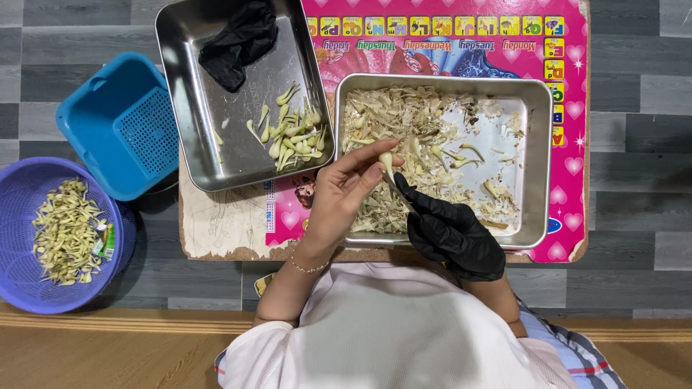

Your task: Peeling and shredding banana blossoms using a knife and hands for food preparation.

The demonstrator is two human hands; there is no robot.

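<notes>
My bare left hand (346,189) pinches a small pale bulb-like piece (387,161) between thumb and fingers over the near left part of a steel tray (539,166) filled with pale peelings and husks. My right hand (450,232), in a black glove, is closed on a thin blade or stick (402,202) whose tip reaches up to the piece. A second steel tray (209,151) to the left holds several peeled greenish-white pieces (294,133) and a crumpled black glove (238,39).
Both trays rest on a low board with a pink printed sheet (569,108) over grey plank flooring. A blue square basket (122,126) and a purple round basket (29,281) holding pale trimmings lie on the floor at left.
</notes>
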